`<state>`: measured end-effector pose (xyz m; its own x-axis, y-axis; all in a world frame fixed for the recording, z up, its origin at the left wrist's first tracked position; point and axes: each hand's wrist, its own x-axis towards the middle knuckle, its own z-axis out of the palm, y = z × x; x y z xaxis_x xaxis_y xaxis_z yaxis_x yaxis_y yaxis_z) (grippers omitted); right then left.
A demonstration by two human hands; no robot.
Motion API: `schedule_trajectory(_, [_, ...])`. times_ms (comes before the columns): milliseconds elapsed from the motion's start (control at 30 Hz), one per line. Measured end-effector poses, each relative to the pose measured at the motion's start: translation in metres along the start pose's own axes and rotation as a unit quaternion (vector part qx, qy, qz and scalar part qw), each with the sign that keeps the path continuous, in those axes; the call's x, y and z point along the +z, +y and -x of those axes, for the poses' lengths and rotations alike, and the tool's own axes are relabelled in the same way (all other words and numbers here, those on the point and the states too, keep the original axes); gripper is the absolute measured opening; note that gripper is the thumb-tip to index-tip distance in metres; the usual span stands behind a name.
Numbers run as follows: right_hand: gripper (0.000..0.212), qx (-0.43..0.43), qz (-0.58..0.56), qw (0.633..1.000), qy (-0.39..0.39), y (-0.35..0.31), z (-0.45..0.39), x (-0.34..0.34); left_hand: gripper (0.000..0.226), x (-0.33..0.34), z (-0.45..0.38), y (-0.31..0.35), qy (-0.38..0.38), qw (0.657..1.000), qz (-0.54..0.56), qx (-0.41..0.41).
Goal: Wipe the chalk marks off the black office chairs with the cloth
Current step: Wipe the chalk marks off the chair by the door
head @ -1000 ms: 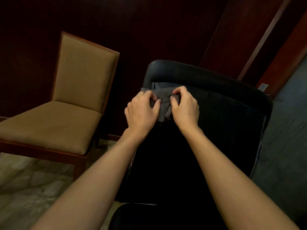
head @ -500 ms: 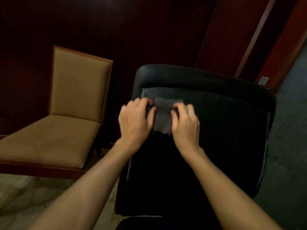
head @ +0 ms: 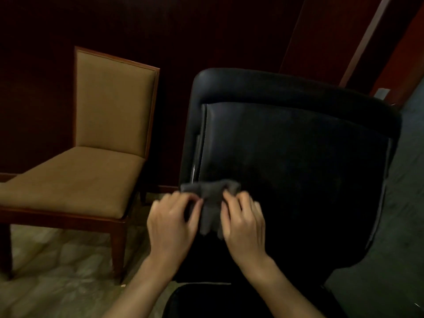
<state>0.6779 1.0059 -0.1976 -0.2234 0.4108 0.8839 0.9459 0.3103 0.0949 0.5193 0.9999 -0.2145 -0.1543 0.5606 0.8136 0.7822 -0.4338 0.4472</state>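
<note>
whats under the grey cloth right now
The black office chair's backrest lies under the grey cloth, which the left hand and right hand pinch. Any chalk beneath is covered.

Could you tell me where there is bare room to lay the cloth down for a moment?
The tan chair's seat lies bare. It is crowded where both hands, left and right, bunch the cloth against the black office chair's backrest.

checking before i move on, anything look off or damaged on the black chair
Nothing stands out. The black chair backrest looks intact; both hands grip the grey cloth against it. No chalk marks are discernible in this dim light.
</note>
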Motion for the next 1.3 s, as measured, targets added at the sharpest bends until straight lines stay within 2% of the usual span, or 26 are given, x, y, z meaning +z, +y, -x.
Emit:
schedule_trajectory(133, [0.021, -0.014, -0.053, 0.998, -0.011, 0.0, -0.002, -0.009, 0.017, -0.003, 0.005, -0.004, -0.02, 0.999, 0.021, 0.016])
schedule_trajectory(300, [0.025, 0.067, -0.054, 0.995, 0.044, 0.003, -0.096, -0.019, 0.014, -0.011, -0.085, 0.029, 0.06, 0.995, 0.065, 0.038])
schedule_trajectory(400, [0.026, 0.11, -0.071, 0.989, 0.066, -0.009, -0.115, -0.02, 0.014, -0.025, -0.118, 0.038, 0.092, 0.991, 0.094, 0.019])
schedule_trajectory(467, [0.028, 0.111, -0.064, 0.988, 0.081, -0.02, -0.096, -0.018, 0.014, -0.032, -0.104, 0.035, 0.084, 0.991, 0.106, 0.013])
schedule_trajectory(567, [0.028, 0.108, -0.098, 0.985, 0.087, -0.029, -0.036, -0.016, 0.013, -0.038, -0.043, 0.024, 0.056, 0.993, 0.098, 0.019])
schedule_trajectory(733, [0.02, 0.095, -0.182, 0.978, -0.022, -0.04, 0.052, -0.036, 0.011, -0.035, 0.052, 0.014, 0.014, 0.996, 0.087, -0.024])
schedule_trajectory(833, [0.021, 0.108, -0.204, 0.973, -0.024, -0.036, 0.036, -0.048, 0.009, -0.04, 0.042, 0.019, 0.009, 0.991, 0.13, -0.037])
schedule_trajectory(933, [0.023, 0.115, -0.207, 0.971, 0.017, -0.039, -0.03, -0.058, 0.007, -0.049, -0.014, 0.026, 0.057, 0.98, 0.182, -0.052])
schedule_trajectory(1033, [0.023, 0.113, -0.199, 0.972, 0.052, -0.045, -0.098, -0.062, 0.016, -0.053, -0.071, 0.028, 0.082, 0.975, 0.197, -0.065])
schedule_trajectory(1100, [0.026, 0.105, -0.183, 0.976, 0.046, -0.045, -0.115, -0.055, 0.023, -0.053, -0.08, 0.028, 0.058, 0.976, 0.197, -0.068])
schedule_trajectory(1200, [0.027, 0.075, -0.107, 0.991, 0.028, -0.045, -0.082, -0.036, 0.021, -0.051, -0.048, 0.021, 0.021, 0.978, 0.194, -0.071])
schedule_trajectory(1300, [0.023, 0.046, -0.086, 0.995, 0.026, -0.045, -0.012, -0.025, 0.021, -0.048, 0.013, 0.011, -0.012, 0.989, 0.123, -0.082])
